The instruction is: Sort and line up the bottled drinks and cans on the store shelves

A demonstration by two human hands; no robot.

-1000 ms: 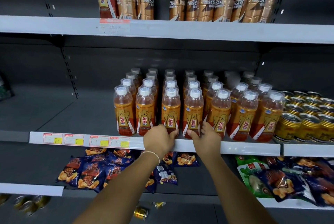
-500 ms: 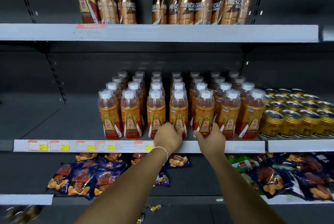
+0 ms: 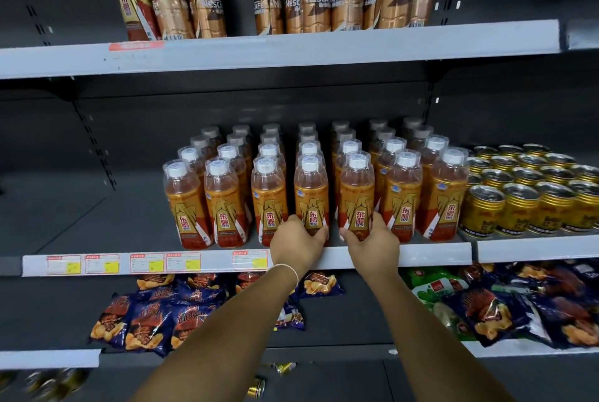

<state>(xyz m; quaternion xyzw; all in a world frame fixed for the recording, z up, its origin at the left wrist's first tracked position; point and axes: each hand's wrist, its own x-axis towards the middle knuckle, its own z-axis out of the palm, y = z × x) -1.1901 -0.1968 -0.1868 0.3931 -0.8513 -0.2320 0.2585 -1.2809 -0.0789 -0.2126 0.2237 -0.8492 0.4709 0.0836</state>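
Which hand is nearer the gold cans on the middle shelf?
Right. The right hand grips the fifth front bottle from the left, two bottles short of the gold cans; the left hand grips the fourth front bottle, one place farther.

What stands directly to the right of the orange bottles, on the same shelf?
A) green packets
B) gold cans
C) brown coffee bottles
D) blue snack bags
B: the gold cans stand in rows right beside the orange bottles on the middle shelf.
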